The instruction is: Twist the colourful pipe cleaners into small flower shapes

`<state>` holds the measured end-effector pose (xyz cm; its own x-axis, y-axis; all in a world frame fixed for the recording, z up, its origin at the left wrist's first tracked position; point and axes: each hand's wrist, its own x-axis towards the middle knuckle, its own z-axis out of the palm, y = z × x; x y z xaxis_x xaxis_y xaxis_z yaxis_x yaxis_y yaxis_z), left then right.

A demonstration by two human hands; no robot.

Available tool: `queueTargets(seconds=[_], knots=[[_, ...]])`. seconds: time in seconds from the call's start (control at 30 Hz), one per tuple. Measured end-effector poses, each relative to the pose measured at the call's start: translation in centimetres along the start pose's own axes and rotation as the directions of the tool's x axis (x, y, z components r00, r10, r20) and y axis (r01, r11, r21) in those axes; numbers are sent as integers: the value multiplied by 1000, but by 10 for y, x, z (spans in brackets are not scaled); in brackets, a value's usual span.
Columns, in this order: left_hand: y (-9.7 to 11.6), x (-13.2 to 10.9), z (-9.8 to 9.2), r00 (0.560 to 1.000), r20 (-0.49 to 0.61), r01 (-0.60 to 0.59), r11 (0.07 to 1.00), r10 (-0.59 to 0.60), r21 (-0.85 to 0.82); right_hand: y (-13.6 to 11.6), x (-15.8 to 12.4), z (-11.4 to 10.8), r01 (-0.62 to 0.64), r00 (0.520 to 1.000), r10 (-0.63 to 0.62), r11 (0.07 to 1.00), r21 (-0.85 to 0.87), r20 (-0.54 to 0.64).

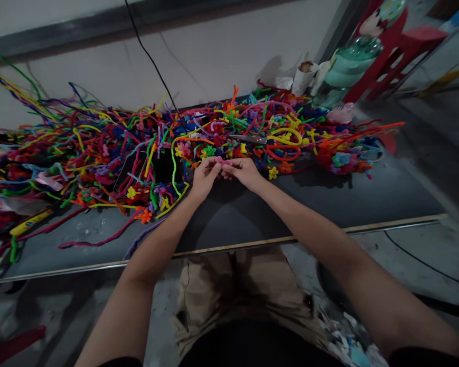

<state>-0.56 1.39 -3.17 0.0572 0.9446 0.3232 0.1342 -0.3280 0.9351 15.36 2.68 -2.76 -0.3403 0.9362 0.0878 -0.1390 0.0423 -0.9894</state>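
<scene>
Above the table's front middle, my left hand [205, 176] and my right hand [245, 172] meet with fingertips pinched together. Between them is a small piece of pink pipe cleaner [219, 161], mostly covered by the fingers, so its shape is unclear. Just beyond the hands lie pipe-cleaner flowers, among them a green one [208, 151] and a yellow one [273, 173] to the right. A pair of scissors [254, 139] rests on the heap behind my right hand, beside a yellow pipe-cleaner loop [286, 135].
A long heap of coloured pipe cleaners [99, 148] runs along the wall on the dark table [229, 224]. At the back right stands a green plastic bottle [342, 71]. A yellow-handled tool [30, 223] lies left. A black cable [149, 56] hangs down into the heap.
</scene>
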Motion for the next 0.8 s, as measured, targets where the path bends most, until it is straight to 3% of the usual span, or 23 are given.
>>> queueTargets(seconds=[0.1, 0.2, 0.37, 0.47, 0.57, 0.8], knots=[[-5, 0, 1, 995, -32, 92, 996, -93, -23, 4, 0, 1, 92, 993, -101, 985, -146, -56], [-9, 3, -1, 990, -88, 112, 994, -111, 5, 7, 0, -1, 142, 989, -148, 952, -272, -2], [-11, 5, -1, 994, -70, 78, 996, -81, -44, 3, 0, -7, 268, 960, -268, 818, -509, 76], [-10, 5, 1, 994, -62, 88, 993, -94, -83, 3, -1, -9, 364, 927, -353, 758, -541, 129], [-8, 7, -2, 986, -77, 136, 984, -145, -115, 6, 0, -10, 396, 916, -362, 744, -538, 174], [0, 9, -11, 990, -97, 99, 994, -103, -46, -1, 5, -18, 396, 904, -412, 713, -578, 112]])
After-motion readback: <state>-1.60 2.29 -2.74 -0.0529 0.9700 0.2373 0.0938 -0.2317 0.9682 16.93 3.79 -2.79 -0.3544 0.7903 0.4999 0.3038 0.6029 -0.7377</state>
